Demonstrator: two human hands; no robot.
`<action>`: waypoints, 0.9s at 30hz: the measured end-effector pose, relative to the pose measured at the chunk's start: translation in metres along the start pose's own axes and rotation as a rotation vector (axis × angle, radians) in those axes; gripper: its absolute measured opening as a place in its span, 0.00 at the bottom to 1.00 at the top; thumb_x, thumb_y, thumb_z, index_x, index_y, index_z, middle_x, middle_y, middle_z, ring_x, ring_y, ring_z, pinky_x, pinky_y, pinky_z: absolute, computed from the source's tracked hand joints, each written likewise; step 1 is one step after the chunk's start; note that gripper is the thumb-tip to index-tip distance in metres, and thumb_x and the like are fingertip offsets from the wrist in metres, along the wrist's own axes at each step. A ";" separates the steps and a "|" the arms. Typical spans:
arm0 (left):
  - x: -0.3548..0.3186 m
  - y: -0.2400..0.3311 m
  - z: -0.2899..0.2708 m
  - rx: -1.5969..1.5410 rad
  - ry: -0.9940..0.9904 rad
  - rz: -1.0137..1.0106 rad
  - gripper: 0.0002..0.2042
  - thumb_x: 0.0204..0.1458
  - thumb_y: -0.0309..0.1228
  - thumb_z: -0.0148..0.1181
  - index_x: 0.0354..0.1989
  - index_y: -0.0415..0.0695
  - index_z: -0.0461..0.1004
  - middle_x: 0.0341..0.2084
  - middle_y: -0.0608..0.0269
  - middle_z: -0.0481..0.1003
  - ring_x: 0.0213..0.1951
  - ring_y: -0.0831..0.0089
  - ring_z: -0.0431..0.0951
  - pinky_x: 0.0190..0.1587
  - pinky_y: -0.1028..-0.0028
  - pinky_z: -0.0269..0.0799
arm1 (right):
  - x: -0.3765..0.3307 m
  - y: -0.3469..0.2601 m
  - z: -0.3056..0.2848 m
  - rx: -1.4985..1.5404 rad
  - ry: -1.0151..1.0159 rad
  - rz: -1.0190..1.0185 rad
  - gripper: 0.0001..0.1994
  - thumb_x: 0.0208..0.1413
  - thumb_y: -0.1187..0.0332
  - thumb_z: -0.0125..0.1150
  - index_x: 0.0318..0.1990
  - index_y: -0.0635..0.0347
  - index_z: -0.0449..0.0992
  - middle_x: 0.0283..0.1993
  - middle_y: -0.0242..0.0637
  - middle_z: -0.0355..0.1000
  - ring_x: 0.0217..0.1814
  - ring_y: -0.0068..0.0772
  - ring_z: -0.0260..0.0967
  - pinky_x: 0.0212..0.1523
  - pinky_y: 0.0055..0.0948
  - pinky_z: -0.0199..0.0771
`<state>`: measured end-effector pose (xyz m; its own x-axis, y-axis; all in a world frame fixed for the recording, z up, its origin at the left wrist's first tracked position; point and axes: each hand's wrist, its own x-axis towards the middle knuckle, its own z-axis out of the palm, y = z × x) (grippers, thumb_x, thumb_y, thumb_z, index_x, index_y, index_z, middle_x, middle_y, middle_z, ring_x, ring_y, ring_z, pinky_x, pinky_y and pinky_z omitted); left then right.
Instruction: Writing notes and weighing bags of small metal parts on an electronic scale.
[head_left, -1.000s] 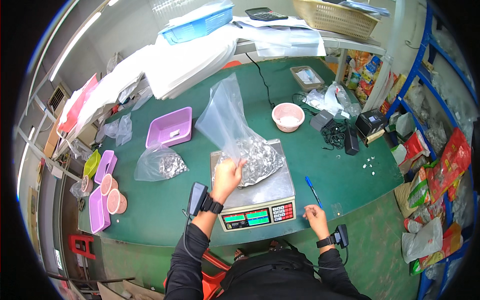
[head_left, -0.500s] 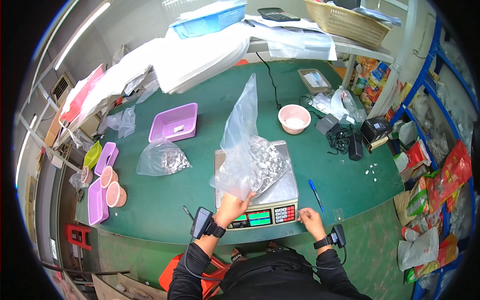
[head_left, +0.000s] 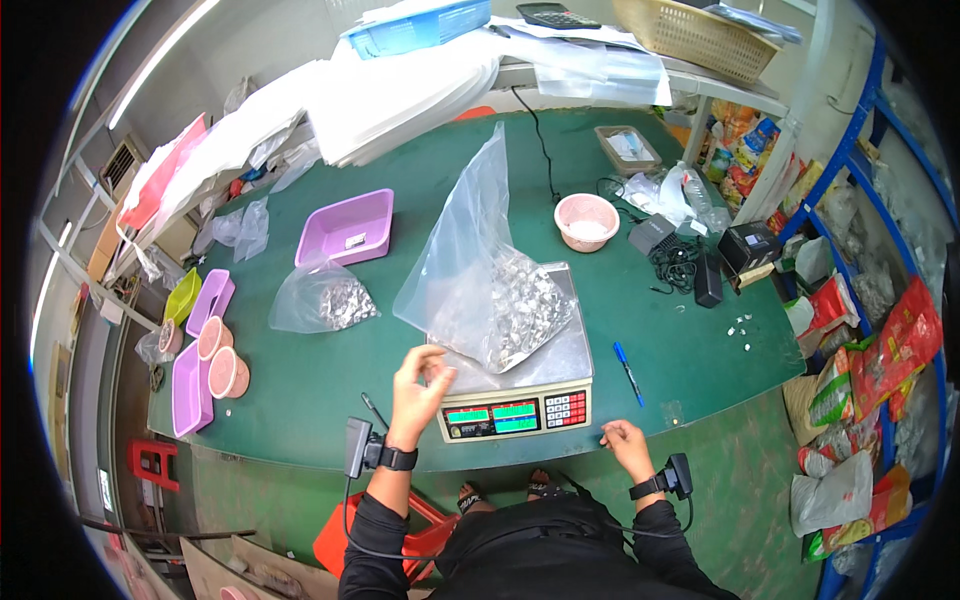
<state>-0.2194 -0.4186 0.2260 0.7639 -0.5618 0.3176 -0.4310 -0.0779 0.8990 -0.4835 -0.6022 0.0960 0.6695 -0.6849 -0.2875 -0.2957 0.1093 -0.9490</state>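
A large clear plastic bag [head_left: 480, 270] holding several small shiny metal parts lies on the pan of a digital weighing scale [head_left: 560, 375] near the table's front edge. My left hand [head_left: 418, 388] hovers just left of the scale's front corner, fingers apart and curled, close to the bag's lower edge; whether it touches the bag I cannot tell. My right hand [head_left: 626, 442] rests on the green table's front edge [head_left: 300, 440], right of the scale, fingers loosely bent and empty. Both wrists carry black strapped devices.
A second bag of metal parts [head_left: 322, 300] lies left of the scale, behind it a purple tray [head_left: 350, 225]. Pink bowls [head_left: 222, 358] and purple trays stand at the far left. A pink bowl [head_left: 586, 220], black adapters with cables [head_left: 690, 262] and a blue pen [head_left: 627, 372] lie to the right.
My left hand has let go of the bag's lower part and drawn back toward me, left of the scale. The bag has settled on the pan. My right hand has barely moved.
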 end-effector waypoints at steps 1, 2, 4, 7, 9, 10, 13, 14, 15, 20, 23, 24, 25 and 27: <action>-0.008 -0.010 -0.008 -0.096 0.107 -0.054 0.09 0.42 0.28 0.53 0.32 0.39 0.65 0.20 0.70 0.66 0.22 0.84 0.64 0.27 0.83 0.61 | -0.003 0.005 -0.002 0.013 0.000 0.009 0.06 0.47 0.72 0.45 0.29 0.66 0.67 0.19 0.32 0.66 0.20 0.17 0.60 0.21 0.15 0.60; -0.020 -0.020 -0.017 -0.217 0.198 -0.139 0.06 0.45 0.29 0.50 0.30 0.40 0.65 0.18 0.71 0.65 0.21 0.84 0.64 0.25 0.84 0.61 | -0.006 0.010 -0.004 0.000 -0.006 0.024 0.06 0.47 0.72 0.45 0.29 0.66 0.67 0.19 0.32 0.66 0.20 0.17 0.60 0.21 0.15 0.60; -0.043 -0.038 -0.034 -0.100 0.297 -0.285 0.06 0.46 0.30 0.48 0.29 0.40 0.64 0.15 0.71 0.64 0.19 0.86 0.62 0.21 0.85 0.58 | -0.012 0.018 -0.009 0.031 0.011 0.015 0.06 0.47 0.72 0.45 0.29 0.66 0.67 0.19 0.32 0.66 0.19 0.17 0.60 0.21 0.15 0.60; -0.079 -0.048 -0.054 -0.020 0.320 -0.382 0.05 0.46 0.29 0.49 0.28 0.40 0.63 0.14 0.71 0.64 0.18 0.86 0.61 0.19 0.86 0.57 | -0.014 0.014 -0.019 -0.018 0.026 0.080 0.06 0.46 0.72 0.45 0.29 0.65 0.67 0.19 0.32 0.66 0.19 0.17 0.61 0.21 0.15 0.60; -0.079 -0.039 -0.067 0.024 0.331 -0.475 0.05 0.45 0.28 0.50 0.27 0.41 0.63 0.13 0.72 0.63 0.17 0.87 0.61 0.19 0.86 0.56 | -0.008 -0.010 -0.027 -0.074 0.065 0.061 0.05 0.46 0.73 0.45 0.28 0.65 0.67 0.19 0.33 0.66 0.19 0.18 0.60 0.21 0.16 0.60; -0.069 -0.030 -0.073 -0.020 0.354 -0.337 0.05 0.45 0.28 0.50 0.28 0.40 0.63 0.14 0.72 0.63 0.17 0.87 0.60 0.19 0.86 0.56 | -0.002 -0.030 -0.029 -0.111 0.110 0.027 0.05 0.47 0.73 0.45 0.28 0.64 0.66 0.19 0.32 0.66 0.19 0.18 0.60 0.20 0.17 0.60; -0.012 0.021 -0.087 -0.071 0.370 -0.181 0.06 0.45 0.28 0.50 0.29 0.39 0.65 0.17 0.71 0.64 0.20 0.86 0.61 0.21 0.86 0.57 | 0.025 -0.123 -0.023 -0.111 0.114 -0.312 0.05 0.47 0.73 0.46 0.32 0.64 0.65 0.21 0.30 0.64 0.22 0.16 0.59 0.23 0.15 0.60; 0.009 0.041 -0.088 -0.089 0.348 -0.088 0.07 0.45 0.28 0.50 0.29 0.38 0.66 0.20 0.70 0.66 0.23 0.86 0.63 0.24 0.86 0.60 | 0.030 -0.157 -0.011 -0.048 0.100 -0.462 0.06 0.47 0.74 0.46 0.33 0.64 0.65 0.24 0.30 0.63 0.25 0.16 0.60 0.27 0.16 0.61; 0.032 0.061 -0.084 -0.058 0.322 -0.035 0.08 0.45 0.29 0.51 0.30 0.36 0.67 0.22 0.68 0.68 0.25 0.84 0.65 0.28 0.84 0.62 | 0.031 -0.192 0.001 -0.028 0.027 -0.614 0.07 0.46 0.75 0.47 0.35 0.64 0.65 0.26 0.30 0.64 0.28 0.17 0.61 0.31 0.16 0.61; 0.105 0.114 -0.039 0.305 -0.027 0.030 0.18 0.39 0.39 0.54 0.31 0.34 0.69 0.20 0.59 0.70 0.25 0.79 0.69 0.27 0.80 0.64 | 0.019 -0.322 0.077 -0.761 0.009 -1.392 0.17 0.34 0.81 0.49 0.37 0.59 0.66 0.38 0.36 0.63 0.42 0.38 0.57 0.43 0.29 0.56; 0.110 0.106 -0.031 0.229 -0.313 0.031 0.13 0.40 0.36 0.54 0.24 0.35 0.71 0.11 0.65 0.67 0.18 0.83 0.65 0.20 0.81 0.61 | 0.016 -0.344 0.112 -1.121 0.030 -1.453 0.16 0.31 0.79 0.52 0.35 0.57 0.67 0.42 0.35 0.60 0.49 0.38 0.53 0.47 0.34 0.53; 0.106 0.101 -0.029 0.104 -0.324 0.038 0.13 0.40 0.36 0.53 0.21 0.35 0.70 0.10 0.66 0.66 0.17 0.83 0.64 0.19 0.80 0.60 | 0.015 -0.347 0.116 -1.215 -0.015 -1.441 0.13 0.32 0.77 0.53 0.32 0.58 0.67 0.42 0.35 0.61 0.50 0.38 0.53 0.48 0.36 0.50; 0.100 0.096 -0.028 0.028 -0.336 0.024 0.14 0.41 0.36 0.53 0.18 0.35 0.69 0.08 0.67 0.65 0.15 0.83 0.63 0.17 0.80 0.59 | 0.016 -0.346 0.121 -1.242 -0.019 -1.478 0.12 0.31 0.75 0.54 0.30 0.60 0.66 0.39 0.34 0.63 0.50 0.36 0.53 0.50 0.37 0.49; 0.093 0.085 -0.024 -0.082 -0.316 -0.020 0.14 0.42 0.36 0.52 0.15 0.36 0.67 0.08 0.67 0.65 0.15 0.83 0.62 0.16 0.79 0.58 | 0.017 -0.346 0.124 -1.250 -0.114 -1.506 0.09 0.31 0.77 0.52 0.26 0.62 0.66 0.36 0.37 0.64 0.48 0.37 0.55 0.50 0.35 0.51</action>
<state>-0.1739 -0.4573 0.3395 0.5794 -0.7897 0.2017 -0.3676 -0.0324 0.9294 -0.2857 -0.5621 0.4035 0.8134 0.3295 0.4794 0.2610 -0.9432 0.2055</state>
